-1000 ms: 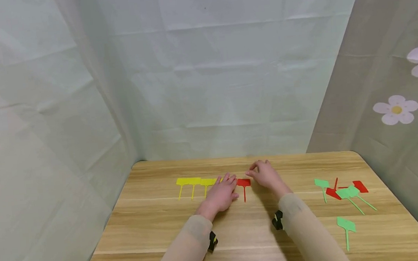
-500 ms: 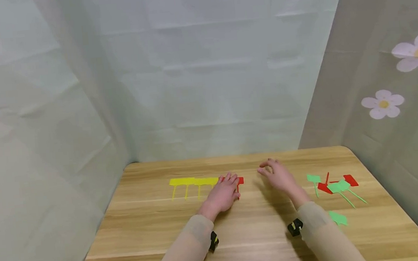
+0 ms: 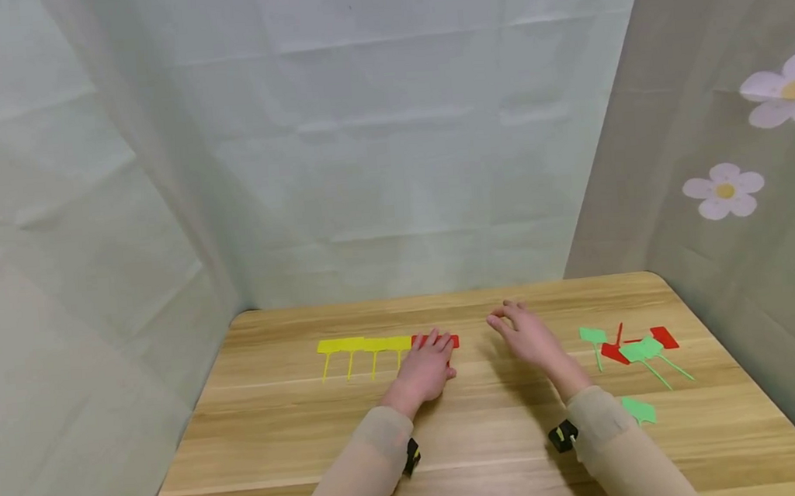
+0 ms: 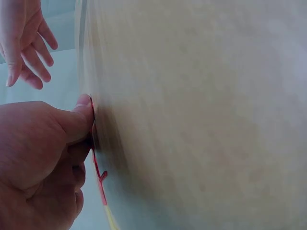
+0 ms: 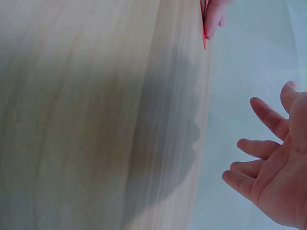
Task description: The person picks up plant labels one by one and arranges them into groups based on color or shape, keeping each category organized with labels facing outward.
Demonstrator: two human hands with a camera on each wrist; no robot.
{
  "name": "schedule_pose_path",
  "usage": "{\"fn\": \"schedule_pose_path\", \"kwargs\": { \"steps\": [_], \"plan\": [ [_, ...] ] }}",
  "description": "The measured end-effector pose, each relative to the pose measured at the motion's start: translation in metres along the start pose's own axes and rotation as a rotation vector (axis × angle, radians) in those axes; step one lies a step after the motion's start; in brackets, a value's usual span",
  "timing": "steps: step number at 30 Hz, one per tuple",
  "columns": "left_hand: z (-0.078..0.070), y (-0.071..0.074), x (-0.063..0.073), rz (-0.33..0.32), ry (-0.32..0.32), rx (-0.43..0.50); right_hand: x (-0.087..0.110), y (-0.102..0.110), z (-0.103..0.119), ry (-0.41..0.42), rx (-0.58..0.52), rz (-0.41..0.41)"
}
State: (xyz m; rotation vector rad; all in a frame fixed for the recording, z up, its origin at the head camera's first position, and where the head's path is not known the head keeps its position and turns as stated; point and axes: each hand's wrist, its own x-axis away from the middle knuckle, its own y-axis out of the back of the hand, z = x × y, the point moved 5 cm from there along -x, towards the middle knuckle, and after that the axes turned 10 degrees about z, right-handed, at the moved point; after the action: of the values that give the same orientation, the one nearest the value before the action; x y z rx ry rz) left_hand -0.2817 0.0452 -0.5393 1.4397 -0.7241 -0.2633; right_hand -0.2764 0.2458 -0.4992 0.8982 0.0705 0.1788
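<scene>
My left hand [image 3: 423, 370] lies palm down with its fingers spread over red T-shaped plant labels [image 3: 455, 341], pressing them on the table and hiding much of them. In the left wrist view the thumb touches the edge of a red label [image 4: 99, 179]. Left of the hand, yellow plant labels [image 3: 340, 346] form a row with their heads side by side and stems toward me; the red ones continue this row. My right hand [image 3: 531, 339] hovers over the table to the right, holding nothing. In the right wrist view its fingers [image 5: 258, 148] are apart and loosely bent.
At the right of the wooden table [image 3: 483, 444] lie loose green plant labels [image 3: 593, 335] and red plant labels [image 3: 664, 337], some overlapping. Another green label [image 3: 638, 410] lies nearer, partly hidden by the right sleeve. Pale cloth walls [image 3: 391, 163] enclose the table's back and sides.
My left hand has slid over the right-hand red label, which now sits closer against the row. My right hand has drawn away to the right. The head view has shifted slightly.
</scene>
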Motion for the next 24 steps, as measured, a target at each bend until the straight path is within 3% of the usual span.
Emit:
{"fn": "schedule_pose_path", "kwargs": {
  "steps": [9,24],
  "plan": [
    [0.000,-0.001,-0.002,0.042,0.039,0.007,0.003,-0.001,0.000,-0.026,-0.013,0.031],
    [0.002,0.000,0.000,0.030,0.032,0.044,0.017,0.009,-0.009,-0.036,0.020,0.050]
  ]
}}
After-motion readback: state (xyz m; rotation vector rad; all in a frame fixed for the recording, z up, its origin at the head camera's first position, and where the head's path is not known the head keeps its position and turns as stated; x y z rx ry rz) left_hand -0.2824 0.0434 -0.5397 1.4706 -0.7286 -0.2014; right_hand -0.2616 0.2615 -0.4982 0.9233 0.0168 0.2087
